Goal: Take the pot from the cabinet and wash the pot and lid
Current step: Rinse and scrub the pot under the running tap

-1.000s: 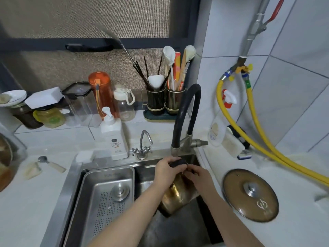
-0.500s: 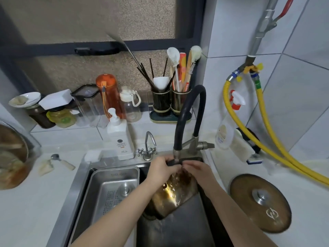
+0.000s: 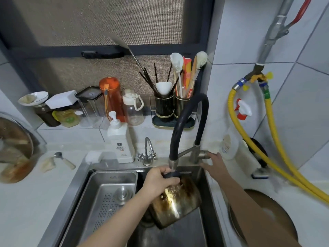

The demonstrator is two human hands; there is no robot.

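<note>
A stained steel pot (image 3: pixel 175 202) hangs tilted over the sink basin (image 3: pixel 185 232), under the black hose faucet (image 3: pixel 179 125). My left hand (image 3: pixel 158 180) grips the pot's dark handle near the spout. My right hand (image 3: pixel 214 162) is off the pot, fingers spread, touching the faucet's metal lever (image 3: pixel 201 154). The brown glass lid (image 3: pixel 277 211) lies flat on the counter at the right, partly hidden by my right forearm.
A steel drain tray (image 3: pixel 110 191) fills the left half of the sink. A white soap bottle (image 3: pixel 120 141) and a small tap (image 3: pixel 147 152) stand behind it. Yellow hoses (image 3: pixel 277 150) run along the right wall. Jars and utensil holders (image 3: pixel 170 106) line the sill.
My right hand left the pot and moved up and right to the faucet lever. The left hand still holds the pot under the spout. The view shifted closer.
</note>
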